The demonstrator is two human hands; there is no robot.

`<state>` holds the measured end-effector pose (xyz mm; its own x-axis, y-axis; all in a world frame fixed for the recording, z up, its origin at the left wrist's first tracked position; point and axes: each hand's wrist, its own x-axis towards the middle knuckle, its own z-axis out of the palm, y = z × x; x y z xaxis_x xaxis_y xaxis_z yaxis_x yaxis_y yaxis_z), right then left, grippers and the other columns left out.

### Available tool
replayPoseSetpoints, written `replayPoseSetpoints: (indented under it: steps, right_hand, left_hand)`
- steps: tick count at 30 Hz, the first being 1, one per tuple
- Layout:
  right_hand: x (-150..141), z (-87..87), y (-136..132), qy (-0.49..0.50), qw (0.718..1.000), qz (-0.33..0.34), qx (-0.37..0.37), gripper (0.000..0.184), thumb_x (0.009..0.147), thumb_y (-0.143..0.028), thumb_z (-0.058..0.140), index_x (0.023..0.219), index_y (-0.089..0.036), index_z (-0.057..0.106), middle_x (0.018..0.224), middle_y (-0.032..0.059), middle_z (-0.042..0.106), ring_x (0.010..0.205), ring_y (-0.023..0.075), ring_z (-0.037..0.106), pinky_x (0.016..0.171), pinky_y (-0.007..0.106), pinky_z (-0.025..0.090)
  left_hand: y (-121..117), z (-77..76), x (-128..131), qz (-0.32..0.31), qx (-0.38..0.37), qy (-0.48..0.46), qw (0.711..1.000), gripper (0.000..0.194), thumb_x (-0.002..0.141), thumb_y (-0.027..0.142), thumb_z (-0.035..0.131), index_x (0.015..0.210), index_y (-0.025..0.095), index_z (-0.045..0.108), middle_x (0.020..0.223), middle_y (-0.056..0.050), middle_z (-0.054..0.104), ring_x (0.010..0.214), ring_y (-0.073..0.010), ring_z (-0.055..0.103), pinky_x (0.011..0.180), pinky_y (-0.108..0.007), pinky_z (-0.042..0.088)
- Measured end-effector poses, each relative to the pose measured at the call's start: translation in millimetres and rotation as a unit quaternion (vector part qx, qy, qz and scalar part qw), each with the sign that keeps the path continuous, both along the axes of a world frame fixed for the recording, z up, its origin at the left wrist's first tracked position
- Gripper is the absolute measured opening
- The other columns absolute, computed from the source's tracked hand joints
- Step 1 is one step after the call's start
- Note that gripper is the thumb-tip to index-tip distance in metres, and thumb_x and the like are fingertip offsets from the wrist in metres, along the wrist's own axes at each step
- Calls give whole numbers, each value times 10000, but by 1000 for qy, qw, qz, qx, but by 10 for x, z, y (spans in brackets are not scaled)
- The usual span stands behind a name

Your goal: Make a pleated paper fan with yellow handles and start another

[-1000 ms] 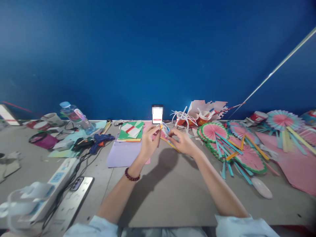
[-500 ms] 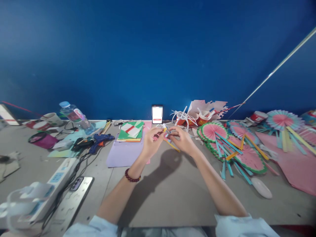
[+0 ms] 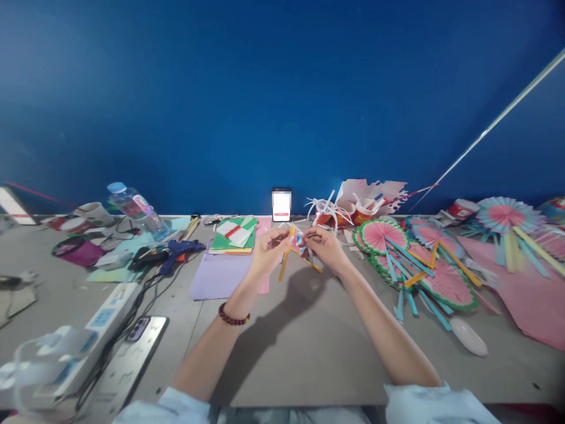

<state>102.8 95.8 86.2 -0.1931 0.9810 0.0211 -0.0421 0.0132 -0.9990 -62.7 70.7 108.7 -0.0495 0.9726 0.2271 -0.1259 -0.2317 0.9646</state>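
My left hand (image 3: pixel 271 250), fingers closed in a pinch, grips a yellow paper strip (image 3: pixel 283 266) whose end hangs down below the fingertips. Close by on the right, my right hand (image 3: pixel 324 247) has its fingers pressed together on a pale, whitish strip (image 3: pixel 310 254). Between the fingertips there are small bits of blue and red; my fingers partly hide them and I cannot make out their form. Another yellow strip (image 3: pixel 314 266) slants down under my right hand. Both hands are held above the table, just in front of the propped phone (image 3: pixel 281 206).
Green and coloured paper sheets (image 3: pixel 233 235) lie on purple paper (image 3: pixel 212 280) at left. Beyond are a blue glue gun (image 3: pixel 176 253), a bottle (image 3: pixel 139 209) and a power strip (image 3: pixel 101 324). Pink paper fans (image 3: pixel 441 282), cups (image 3: pixel 364 212) and a white mouse (image 3: pixel 468 337) are at right.
A yellow strip now hangs down from my left hand, where it was not visible before. A pale strip shows below my right fingers. Both hands have shifted only slightly.
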Motion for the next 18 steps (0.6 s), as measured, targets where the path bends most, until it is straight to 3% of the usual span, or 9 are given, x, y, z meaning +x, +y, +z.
replayPoseSetpoints:
  steps: [4,10,14,18]
  right_hand:
    - [20,-16,11,-1,1000,-7,16,305,700,-429,706,837,-188,579,636,-18,660,426,105,576,473,239,436]
    - [78,-2,33,41,998,-48,8,339,692,-446,716,858,-194,562,685,-16,671,403,83,521,445,236,400]
    - [61,60,2,87,995,-45,2,419,644,-394,768,936,-210,531,611,-69,614,463,84,525,468,214,413]
    - [31,87,-37,95,995,1,-13,463,618,-348,798,953,-222,505,640,-80,615,486,77,527,485,212,440]
  left_hand:
    - [26,-17,-18,30,-18,-24,999,292,610,357,791,822,163,743,774,-35,690,669,-144,631,615,-258,491]
    - [23,-25,-60,-9,-45,-10,999,422,663,366,766,1033,178,696,741,10,620,546,-101,595,499,-221,468]
    - [46,-101,-37,-57,-72,19,996,333,678,377,757,912,156,670,646,1,620,534,-125,603,463,-217,462]
    - [82,-162,-5,-107,-72,68,989,284,652,371,772,790,149,663,578,-9,633,515,-138,613,467,-222,463]
